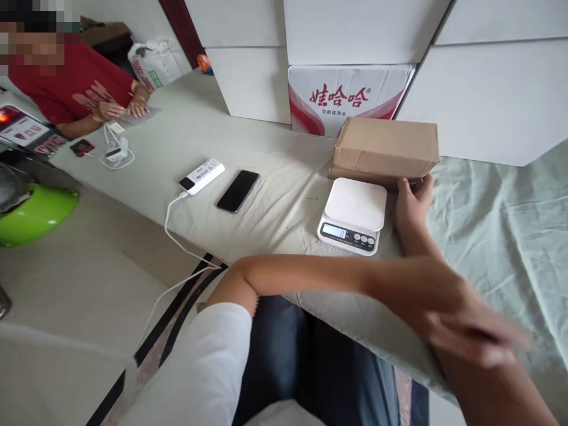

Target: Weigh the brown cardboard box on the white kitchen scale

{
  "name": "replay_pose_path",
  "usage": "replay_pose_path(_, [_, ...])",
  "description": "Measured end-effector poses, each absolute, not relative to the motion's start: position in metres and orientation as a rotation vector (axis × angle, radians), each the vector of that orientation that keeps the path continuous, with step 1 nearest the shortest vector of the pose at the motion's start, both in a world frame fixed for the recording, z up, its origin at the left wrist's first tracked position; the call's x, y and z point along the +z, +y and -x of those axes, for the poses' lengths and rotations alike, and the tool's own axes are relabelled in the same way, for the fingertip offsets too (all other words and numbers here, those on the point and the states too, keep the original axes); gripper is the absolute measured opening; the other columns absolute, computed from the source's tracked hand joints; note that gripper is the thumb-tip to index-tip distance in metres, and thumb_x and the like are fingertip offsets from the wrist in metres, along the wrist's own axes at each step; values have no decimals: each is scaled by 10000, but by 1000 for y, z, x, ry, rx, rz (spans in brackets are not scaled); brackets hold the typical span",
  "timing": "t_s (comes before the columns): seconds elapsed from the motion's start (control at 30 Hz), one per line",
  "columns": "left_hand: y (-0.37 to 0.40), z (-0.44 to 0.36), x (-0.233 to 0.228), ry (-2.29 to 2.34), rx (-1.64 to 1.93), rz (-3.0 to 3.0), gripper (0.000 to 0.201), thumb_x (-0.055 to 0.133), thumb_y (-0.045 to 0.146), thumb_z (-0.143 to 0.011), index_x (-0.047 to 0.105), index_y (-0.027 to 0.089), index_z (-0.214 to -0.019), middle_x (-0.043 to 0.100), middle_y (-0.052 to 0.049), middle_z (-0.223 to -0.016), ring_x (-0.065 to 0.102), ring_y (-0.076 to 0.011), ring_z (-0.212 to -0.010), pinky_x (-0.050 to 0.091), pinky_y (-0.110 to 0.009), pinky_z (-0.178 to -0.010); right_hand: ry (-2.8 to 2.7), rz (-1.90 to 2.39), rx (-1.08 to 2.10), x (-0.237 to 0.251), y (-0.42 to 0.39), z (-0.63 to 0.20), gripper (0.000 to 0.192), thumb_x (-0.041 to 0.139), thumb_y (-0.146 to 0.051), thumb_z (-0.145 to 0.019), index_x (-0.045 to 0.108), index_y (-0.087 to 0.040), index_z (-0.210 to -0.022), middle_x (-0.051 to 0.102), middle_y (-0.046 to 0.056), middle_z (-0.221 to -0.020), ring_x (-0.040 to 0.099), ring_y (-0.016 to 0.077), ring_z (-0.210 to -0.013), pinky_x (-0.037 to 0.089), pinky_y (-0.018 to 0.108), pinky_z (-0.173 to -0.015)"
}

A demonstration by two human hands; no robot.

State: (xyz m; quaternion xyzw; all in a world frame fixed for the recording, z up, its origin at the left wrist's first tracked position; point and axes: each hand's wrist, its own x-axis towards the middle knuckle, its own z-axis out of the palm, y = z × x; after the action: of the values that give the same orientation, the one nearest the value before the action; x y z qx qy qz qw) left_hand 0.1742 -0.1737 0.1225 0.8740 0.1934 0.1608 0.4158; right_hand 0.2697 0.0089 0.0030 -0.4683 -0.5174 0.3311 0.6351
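At the lower right corner of a brown cardboard box (386, 145), the thumb and fingers of my right hand (415, 198) grip it, with some fingers hidden behind it. A second brown layer shows along its base; whether it is another box I cannot tell. Right in front stands a white digital kitchen scale (355, 204), its display lit and its platform bare. My left arm reaches across my body, and my left hand (479, 337) is over my right forearm. Motion smears its fingers, so their pose is unclear.
A black phone (238, 191) and a white power bank (202, 176) with a hanging cable lie on the cloth-covered table (284, 171). White cartons (488, 100) and a printed carton (350, 97) stand behind. A person in a red shirt (89, 83) handles a clear bag at far left.
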Motion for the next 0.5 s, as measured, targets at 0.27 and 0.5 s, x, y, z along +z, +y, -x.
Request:
replay_pose_path(0.27, [-48, 4, 39, 1670, 1992, -1801, 266, 542, 390, -1117, 593, 243, -900, 655, -43, -862, 638, -184, -829, 523, -318, -811, -1173, 1204, 728, 14, 1, -264, 319, 696, -328, -850, 587, -282, -1146, 642, 9, -1059, 650, 238, -1043, 550, 527, -1126])
replay_pose_path(0.5, [-21, 23, 4, 1856, 1431, -1866, 219, 631, 245, -1047, 718, 225, -1247, 796, -94, -1139, 718, -201, -948, 575, -335, -921, -1191, 1170, 720, 10, 3, -267, 279, 627, -210, -876, 579, -246, -1149, 657, 5, -1108, 627, 172, -1061, 496, 374, -1109])
